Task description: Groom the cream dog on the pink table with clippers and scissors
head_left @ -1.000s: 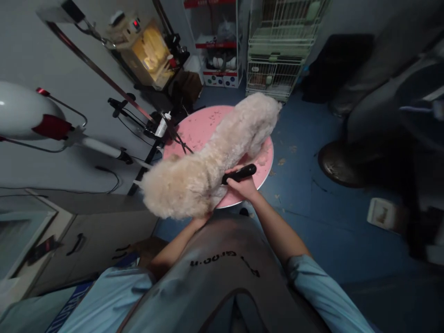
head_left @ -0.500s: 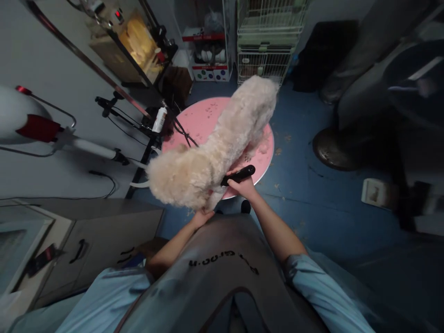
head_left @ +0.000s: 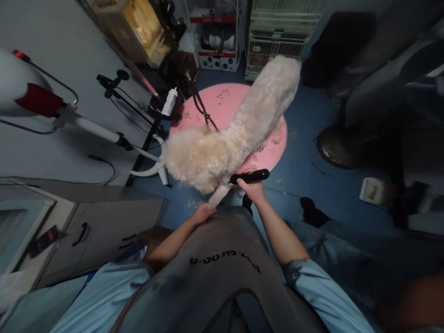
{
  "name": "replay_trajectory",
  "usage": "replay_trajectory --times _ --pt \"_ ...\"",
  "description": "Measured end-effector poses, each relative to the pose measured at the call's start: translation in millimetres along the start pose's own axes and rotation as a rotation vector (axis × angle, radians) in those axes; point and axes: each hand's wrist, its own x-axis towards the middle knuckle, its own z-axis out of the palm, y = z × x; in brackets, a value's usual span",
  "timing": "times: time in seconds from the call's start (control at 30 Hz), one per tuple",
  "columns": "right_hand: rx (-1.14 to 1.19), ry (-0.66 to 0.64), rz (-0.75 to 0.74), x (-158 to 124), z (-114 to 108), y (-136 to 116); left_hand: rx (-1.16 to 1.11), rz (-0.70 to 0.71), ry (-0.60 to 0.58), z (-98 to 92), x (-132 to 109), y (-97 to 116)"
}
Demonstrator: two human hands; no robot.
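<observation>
A fluffy cream dog (head_left: 239, 129) stands on a round pink table (head_left: 227, 99), its head end toward me. My right hand (head_left: 252, 188) is closed round a black clipper (head_left: 250, 176), whose front end lies against the dog's side near its foreleg. My left hand (head_left: 203, 213) is closed on the dog's paw (head_left: 217, 200), which is stretched out off the table's near edge. A dark leash (head_left: 203, 108) runs from the dog's neck up to a post at the back.
A white and red dryer on a stand (head_left: 41, 99) is at the left. A grey cabinet (head_left: 93, 231) stands at my lower left. Wire cages (head_left: 277, 41) and shelves are behind the table. A white bottle (head_left: 169, 101) sits beside the table. Blue floor with fur clippings lies to the right.
The dog has shifted right and its far end swung toward the cages. My left hand came out from under its body and now holds the paw stretched toward me. The clipper stays at its side.
</observation>
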Motion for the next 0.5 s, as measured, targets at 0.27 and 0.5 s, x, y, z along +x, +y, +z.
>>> replay_trajectory --times 0.27,0.5 --pt "-0.012 0.23 -0.033 -29.7 6.7 -17.4 0.012 -0.004 -0.009 -9.2 -11.0 -19.2" --pt "-0.075 0.214 0.066 -47.3 34.0 -2.7 0.011 -0.026 -0.038 -12.2 -34.0 -12.8"
